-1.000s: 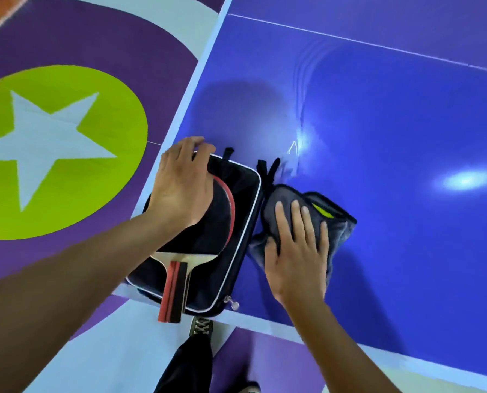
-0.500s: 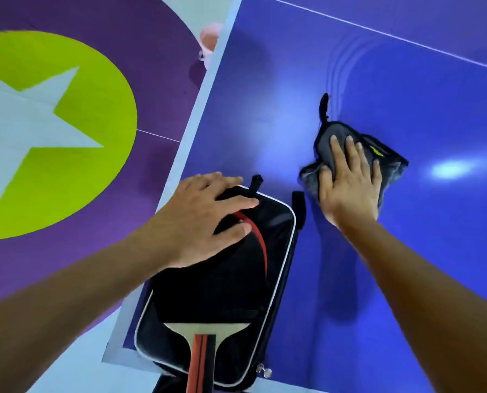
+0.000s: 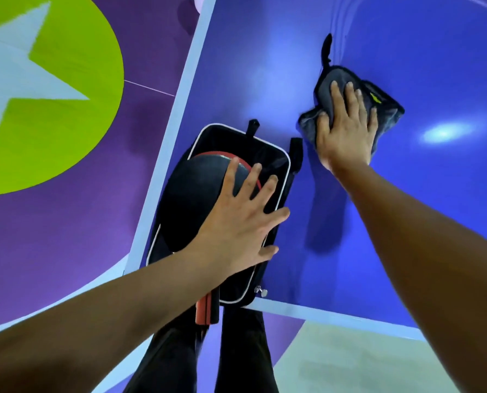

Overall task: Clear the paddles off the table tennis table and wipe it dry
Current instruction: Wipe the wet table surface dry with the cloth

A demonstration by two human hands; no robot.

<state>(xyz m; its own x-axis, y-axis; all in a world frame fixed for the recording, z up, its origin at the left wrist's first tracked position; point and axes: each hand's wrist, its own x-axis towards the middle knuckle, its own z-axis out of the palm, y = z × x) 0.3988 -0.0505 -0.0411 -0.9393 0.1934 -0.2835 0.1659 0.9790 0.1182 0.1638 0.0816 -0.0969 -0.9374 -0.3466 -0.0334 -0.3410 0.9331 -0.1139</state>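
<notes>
A black paddle [image 3: 197, 194] with a red edge and a red handle lies inside an open black case [image 3: 276, 154] with white piping, at the near left corner of the blue table [image 3: 265, 66]. My left hand [image 3: 236, 222] lies flat on the paddle and case, fingers spread. Further up the table, my right hand [image 3: 347, 129] presses flat on a folded grey cloth [image 3: 389, 109] with a black loop and a small yellow tag. The paddle's handle sticks out past the table's near edge.
The table's pale border runs along the left and near edges [image 3: 177, 117]. Below lies a purple floor with a green circle and pale star [image 3: 46, 89]. My dark trouser legs [image 3: 236, 350] stand under the near corner. Light glares at the right [image 3: 446, 131].
My right hand has slid the grey cloth away from the case, further up and right on the table. My left hand has shifted lower on the paddle, fingers spreading.
</notes>
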